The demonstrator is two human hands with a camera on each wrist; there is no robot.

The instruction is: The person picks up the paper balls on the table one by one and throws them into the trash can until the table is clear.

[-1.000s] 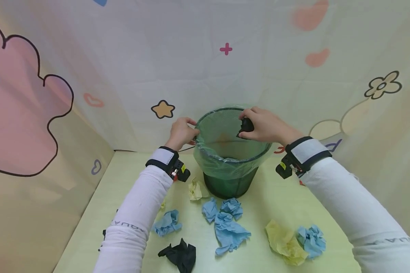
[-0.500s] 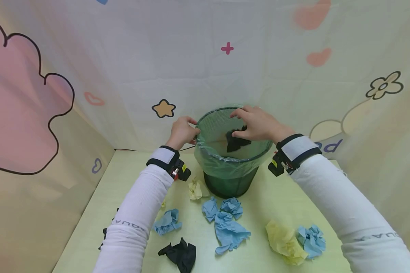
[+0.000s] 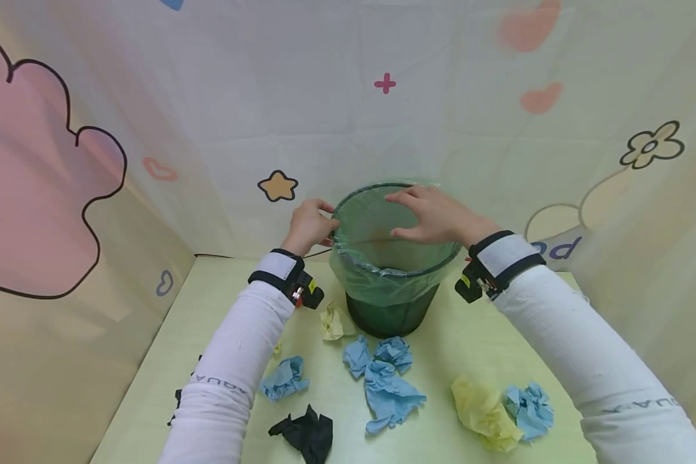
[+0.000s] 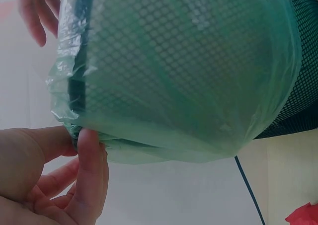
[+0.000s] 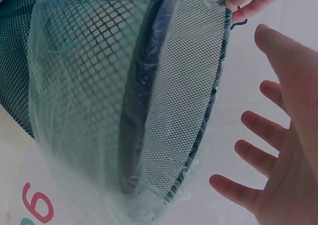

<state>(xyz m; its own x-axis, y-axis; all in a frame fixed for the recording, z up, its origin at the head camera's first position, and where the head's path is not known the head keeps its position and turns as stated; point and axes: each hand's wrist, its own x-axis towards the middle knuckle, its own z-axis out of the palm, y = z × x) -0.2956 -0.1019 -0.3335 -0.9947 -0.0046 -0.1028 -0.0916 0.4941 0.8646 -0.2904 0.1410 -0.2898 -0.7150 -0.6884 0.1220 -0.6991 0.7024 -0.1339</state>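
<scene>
From where I stand, the person's left hand (image 3: 310,227) pinches the lined rim (image 4: 77,93) of a mesh wastebasket (image 3: 391,316) that stands upright near the back of the table (image 3: 435,351), while the right hand (image 3: 437,218), fingers parted and holding nothing, hangs over its mouth. What worries me is the green plastic liner (image 3: 377,283): it looks thin and loosely folded over, so a tug from that pinch might drag it off the rim, or a pull sideways tip the whole light-looking basket. The right fingers could snag its edge on the way out, too. A careless left sleeve (image 3: 226,367) might sweep the blue crumpled paper (image 3: 284,379) aside. The left wrist view shows the thumb and finger meeting at the rim, and a red scrap (image 4: 304,215) I can't make out surely from the head. The right wrist view shows the bare fingers spread; only the head view shows the black crumpled paper (image 3: 310,435) up front. What lies at the basket's bottom, I can't tell.
</scene>
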